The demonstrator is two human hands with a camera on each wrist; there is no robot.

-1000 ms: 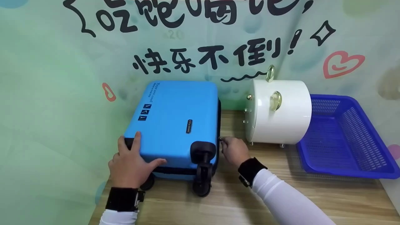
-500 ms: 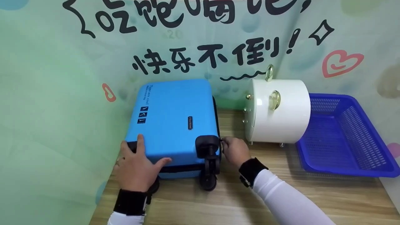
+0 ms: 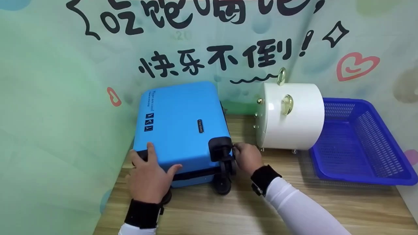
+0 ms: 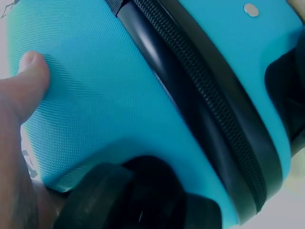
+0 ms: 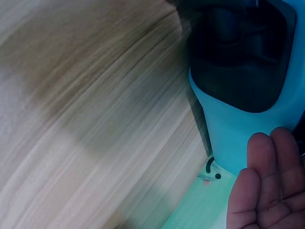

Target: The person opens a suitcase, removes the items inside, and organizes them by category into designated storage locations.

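A bright blue hard-shell suitcase [image 3: 176,114] lies flat on the wooden table, its wheeled end towards me. My left hand [image 3: 148,179] rests on its near left corner, fingers spread on top and thumb against the end face. The left wrist view shows that thumb [image 4: 35,83] straight on the blue shell, beside the black zip [image 4: 205,90]. At the near right corner, my right hand [image 3: 249,158] pinches a small dark zipper pull [image 3: 233,147], mostly hidden by the fingers. Curled fingers [image 5: 264,186] appear beside the shell in the right wrist view.
A white cylinder [image 3: 294,117] with gold handles and short feet stands right of the suitcase. Beyond it sits a blue plastic basket [image 3: 362,181]. Black caster wheels [image 3: 222,186] stick out at the suitcase's near end. A printed cloth backdrop [image 3: 81,130] borders the table.
The suitcase has turned counterclockwise, its near end swinging right and its far end left. My left hand has moved right with it. The right hand has stayed almost in place.
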